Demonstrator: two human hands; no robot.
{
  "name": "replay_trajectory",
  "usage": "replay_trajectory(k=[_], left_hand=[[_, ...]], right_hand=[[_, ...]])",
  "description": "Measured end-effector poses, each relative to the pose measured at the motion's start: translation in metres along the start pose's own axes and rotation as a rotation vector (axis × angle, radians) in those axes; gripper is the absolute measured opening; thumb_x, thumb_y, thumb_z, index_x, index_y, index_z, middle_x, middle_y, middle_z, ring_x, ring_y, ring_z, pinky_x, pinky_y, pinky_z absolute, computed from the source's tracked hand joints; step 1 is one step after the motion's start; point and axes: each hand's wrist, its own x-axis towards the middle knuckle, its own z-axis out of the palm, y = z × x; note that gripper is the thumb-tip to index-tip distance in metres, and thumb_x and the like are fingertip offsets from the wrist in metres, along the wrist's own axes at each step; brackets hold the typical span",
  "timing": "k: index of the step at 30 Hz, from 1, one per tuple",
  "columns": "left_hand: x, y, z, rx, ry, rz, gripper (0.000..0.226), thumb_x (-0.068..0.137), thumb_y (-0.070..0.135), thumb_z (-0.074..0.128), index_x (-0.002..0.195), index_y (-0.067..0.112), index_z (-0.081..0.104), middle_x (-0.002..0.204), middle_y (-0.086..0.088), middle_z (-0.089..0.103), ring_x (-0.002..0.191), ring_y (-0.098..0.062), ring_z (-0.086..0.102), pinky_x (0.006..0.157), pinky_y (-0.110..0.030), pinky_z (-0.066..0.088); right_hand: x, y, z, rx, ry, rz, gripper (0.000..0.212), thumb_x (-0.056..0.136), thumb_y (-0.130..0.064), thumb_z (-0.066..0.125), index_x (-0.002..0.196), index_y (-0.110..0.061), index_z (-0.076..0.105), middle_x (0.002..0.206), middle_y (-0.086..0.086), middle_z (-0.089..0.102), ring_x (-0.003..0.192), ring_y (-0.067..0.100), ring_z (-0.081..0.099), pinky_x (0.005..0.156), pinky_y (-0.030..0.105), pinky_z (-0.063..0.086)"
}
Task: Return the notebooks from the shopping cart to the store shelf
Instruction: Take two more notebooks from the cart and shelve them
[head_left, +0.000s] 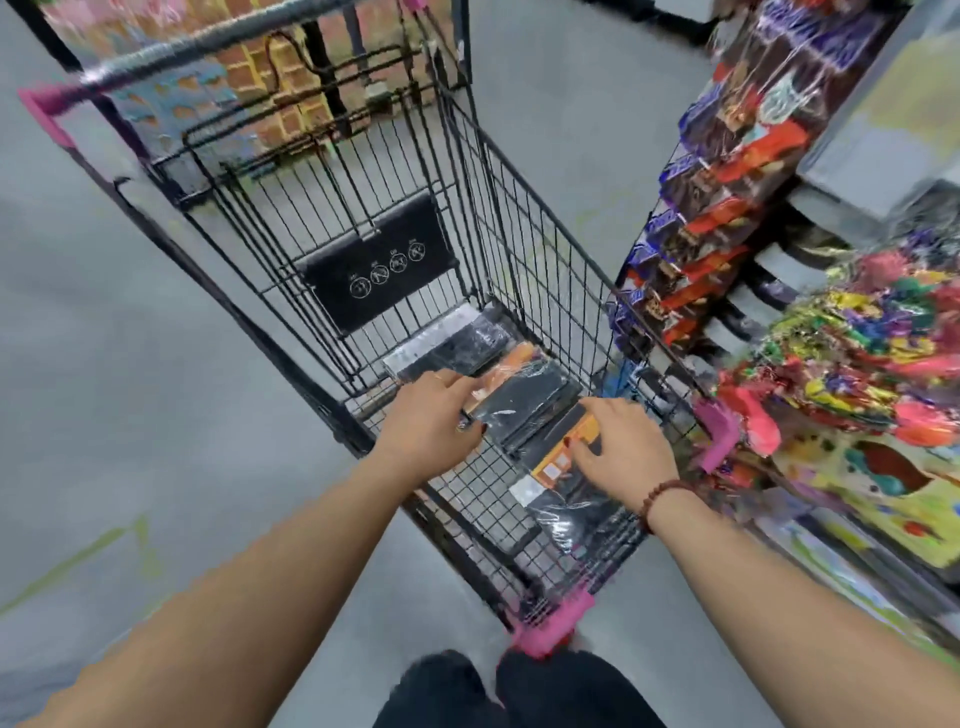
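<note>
A black wire shopping cart (524, 260) with pink corner bumpers stands in front of me. Three plastic-wrapped packs of black notebooks with orange labels lie on its floor: a far pack (447, 345), a middle pack (524, 397) and a near pack (563, 493). My left hand (431, 423) reaches into the cart and its fingers close on the left edge of the middle pack. My right hand (621, 452), with a bead bracelet at the wrist, rests fingers spread on the orange label of the near pack. Whether either pack is lifted I cannot tell.
A store shelf (727, 218) of chocolate bars and a bin of bright wrapped candy (872, 364) stand close on the cart's right. Grey floor (130, 389) lies to the left. The cart's child-seat flap (379, 265) stands at the far end. My dark-trousered legs (519, 691) are at the near end.
</note>
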Motion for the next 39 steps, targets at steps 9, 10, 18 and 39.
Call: replay_trajectory(k=[9,10,18,39], left_hand=[[0.097,-0.005,0.044,0.025,-0.309,0.214,0.049,0.085,0.033,0.056,0.131,0.018,0.049,0.124,-0.008,0.056,0.109,-0.03,0.054,0.085,-0.036,0.046],[0.11,-0.005,0.051,0.036,-0.338,0.266,0.048,0.085,0.032,0.057,0.13,0.017,0.049,0.123,-0.009,0.056,0.109,-0.031,0.054,0.083,-0.036,0.045],[0.194,-0.025,0.104,-0.007,-0.453,0.43,0.044,0.082,0.025,0.062,0.125,0.018,0.056,0.12,-0.01,0.057,0.11,-0.033,0.053,0.088,-0.039,0.044],[0.191,-0.053,0.203,-0.266,-0.599,0.444,0.048,0.083,0.027,0.061,0.128,0.01,0.056,0.123,-0.01,0.056,0.116,-0.028,0.051,0.097,-0.037,0.045]], right_hand=[[0.03,0.018,0.032,0.236,-0.03,0.367,0.05,0.086,-0.042,0.052,0.129,-0.019,0.046,0.122,0.009,0.055,0.116,0.028,0.049,0.094,0.042,0.046],[0.035,0.019,0.039,0.278,-0.019,0.419,0.048,0.085,-0.041,0.053,0.127,-0.019,0.048,0.121,0.009,0.056,0.116,0.028,0.049,0.094,0.041,0.046],[0.069,0.018,0.103,0.559,0.088,0.908,0.045,0.086,-0.04,0.058,0.123,-0.015,0.052,0.12,0.012,0.057,0.111,0.031,0.054,0.086,0.035,0.047],[0.094,0.024,0.21,0.884,0.184,1.328,0.034,0.076,-0.041,0.073,0.091,-0.012,0.061,0.086,0.005,0.065,0.078,0.022,0.061,0.061,0.025,0.045]])
